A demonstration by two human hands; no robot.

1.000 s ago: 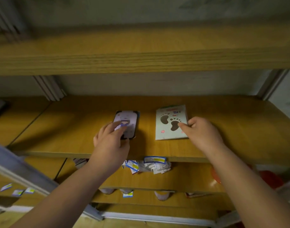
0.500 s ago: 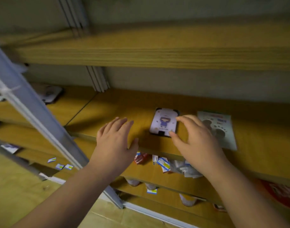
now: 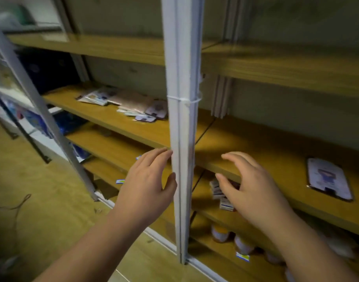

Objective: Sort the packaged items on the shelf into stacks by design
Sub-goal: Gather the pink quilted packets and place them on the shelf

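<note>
- We've got our left hand (image 3: 148,184) up in front of the shelf (image 3: 276,159), fingers spread and slightly curled, holding nothing. It sits just left of the white upright post (image 3: 179,139), thumb almost touching the post.
- Our right hand (image 3: 250,186) is on the other side of that post, fingers apart too and empty, hovering over the near edge of the shelf board.
- Well to the right, lying flat on that same board, is one packaged item (image 3: 328,179): a pale card with a little cartoon figure in purple and a dark border. There's some print on it but honestly it's too blurry for us to read anything.
- Further left and far back, on the shelf section left of the post, there's a loose pile of packaged items (image 3: 123,103). We see pale cards, a tan-looking packet and a couple with the same purple figure. They overlap each other messily. No readable text there either.
- On the board below, near our right hand, sit small white boxes (image 3: 220,192) with blue stripes. The label writing is too small to tell.
- Lower still, a few jars (image 3: 231,239) with orange tops and pale labels, and a blue-and-yellow tag (image 3: 242,256) on the board edge in front of them. Can't read a brand.
- Wooden floor (image 3: 42,210) to the left.
</note>
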